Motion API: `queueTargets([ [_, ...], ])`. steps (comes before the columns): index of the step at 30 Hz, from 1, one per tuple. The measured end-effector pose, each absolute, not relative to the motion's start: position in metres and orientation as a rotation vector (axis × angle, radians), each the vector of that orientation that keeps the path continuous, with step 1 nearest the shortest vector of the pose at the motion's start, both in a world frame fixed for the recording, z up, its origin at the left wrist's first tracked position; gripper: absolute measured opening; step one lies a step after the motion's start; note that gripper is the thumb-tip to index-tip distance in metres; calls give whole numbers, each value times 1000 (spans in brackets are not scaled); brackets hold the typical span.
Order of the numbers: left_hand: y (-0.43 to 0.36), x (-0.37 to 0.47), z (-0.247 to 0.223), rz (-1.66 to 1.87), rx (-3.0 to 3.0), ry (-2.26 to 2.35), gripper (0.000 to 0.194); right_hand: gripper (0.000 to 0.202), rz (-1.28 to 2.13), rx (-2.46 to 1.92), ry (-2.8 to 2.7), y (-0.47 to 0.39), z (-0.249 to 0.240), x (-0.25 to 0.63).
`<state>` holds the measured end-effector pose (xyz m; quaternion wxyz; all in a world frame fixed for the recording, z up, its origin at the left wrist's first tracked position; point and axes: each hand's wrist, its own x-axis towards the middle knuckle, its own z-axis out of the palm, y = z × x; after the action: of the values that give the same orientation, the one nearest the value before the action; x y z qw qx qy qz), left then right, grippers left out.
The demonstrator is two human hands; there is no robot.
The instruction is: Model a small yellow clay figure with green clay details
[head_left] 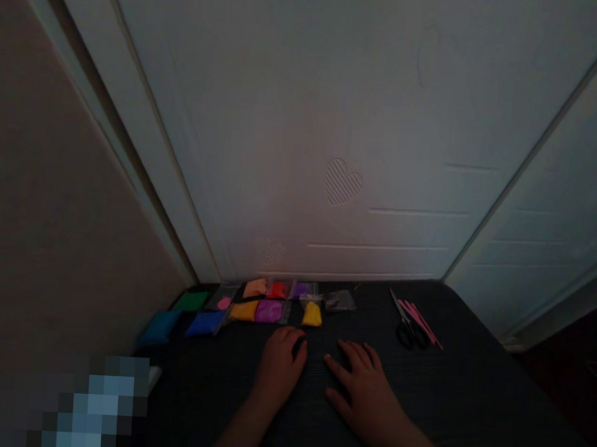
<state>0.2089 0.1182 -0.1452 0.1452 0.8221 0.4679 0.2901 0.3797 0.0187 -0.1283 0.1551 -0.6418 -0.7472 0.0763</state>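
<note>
While left hand [281, 361] lies unclenched, right hand [364, 384] spread, colored packets [269, 310] beyond, scissors [406, 322] overlapping pink strips [420, 318], pale panel [293, 130] behind.

On the table [494, 407] we list: bags [268, 310], lower left to centre of frame; scissors [403, 316] beside sticks [416, 316], lower right. Before the bags, bottom centre: left hand [280, 362], right hand [363, 383]. Behind: panel [284, 116].

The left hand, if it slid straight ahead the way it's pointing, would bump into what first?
Most likely the yellow packet, lying just beyond the left hand. The pinkish-purple packet lies near that line too, and the exact gaps are hard to judge in this dim view.
</note>
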Motion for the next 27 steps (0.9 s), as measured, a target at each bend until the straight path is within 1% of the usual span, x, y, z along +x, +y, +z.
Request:
queueTargets([
  [3,119,208,-145,771,2411,1399,26,52,228,-1886,-2080,20,-131,380],
  [9,125,200,-151,610,2550,1604,43,45,235,-1820,-2137,19,-130,381],
  [12,119,203,-156,509,2659,1572,48,49,222,-1857,-2102,19,-130,381],
  [15,104,207,-155,417,2771,1440,52,51,190,-1880,-2085,21,-133,382],
  [19,80,198,-148,266,2906,1143,54,46,155,-1875,-2108,23,-138,384],
  [23,55,181,-163,208,3123,767,58,41,106,-1880,-2120,23,-140,385],
  [24,47,179,-170,235,3183,678,52,41,98,-1878,-2121,23,-139,385],
  [25,38,179,-177,259,3223,641,42,41,95,-1874,-2123,23,-139,385],
  [27,16,181,-186,318,3219,592,34,41,97,-1865,-2125,22,-138,385],
])
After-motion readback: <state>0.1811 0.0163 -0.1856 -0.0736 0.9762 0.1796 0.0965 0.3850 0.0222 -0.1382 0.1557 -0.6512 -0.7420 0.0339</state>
